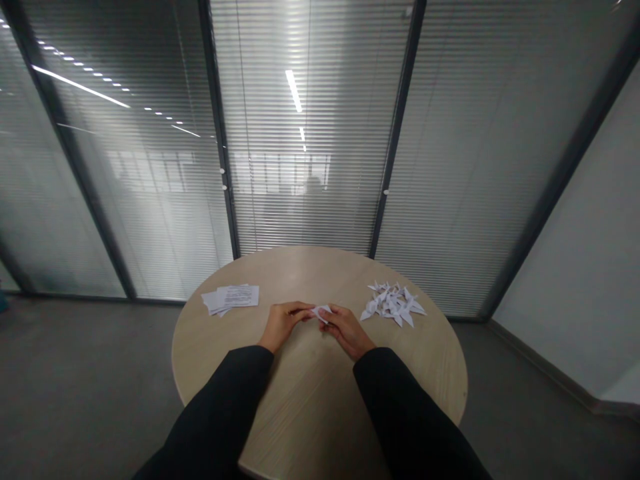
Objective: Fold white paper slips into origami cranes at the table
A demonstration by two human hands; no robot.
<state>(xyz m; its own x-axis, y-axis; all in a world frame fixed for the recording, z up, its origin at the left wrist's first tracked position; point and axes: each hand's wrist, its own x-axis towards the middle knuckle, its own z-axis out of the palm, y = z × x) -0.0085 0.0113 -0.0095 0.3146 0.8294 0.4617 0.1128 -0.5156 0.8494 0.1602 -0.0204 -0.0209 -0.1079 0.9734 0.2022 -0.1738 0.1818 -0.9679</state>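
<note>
A small piece of folded white paper [321, 311] is held between my two hands, a little above the middle of the table. My left hand [285, 323] pinches its left edge with the fingertips. On the other side, my right hand [345, 330] grips it between thumb and fingers, covering part of it. To the right lies a heap of folded white paper pieces with pointed tips [393, 301], apart from my right hand. A loose stack of printed paper slips [233, 298] rests left of my left hand.
The round wooden table [320, 263] has its curved edge all about my forearms. Behind it stands a glass partition with blinds [310, 213] and dark frames. A white wall [590, 280] rises at the right, over grey floor [90, 380].
</note>
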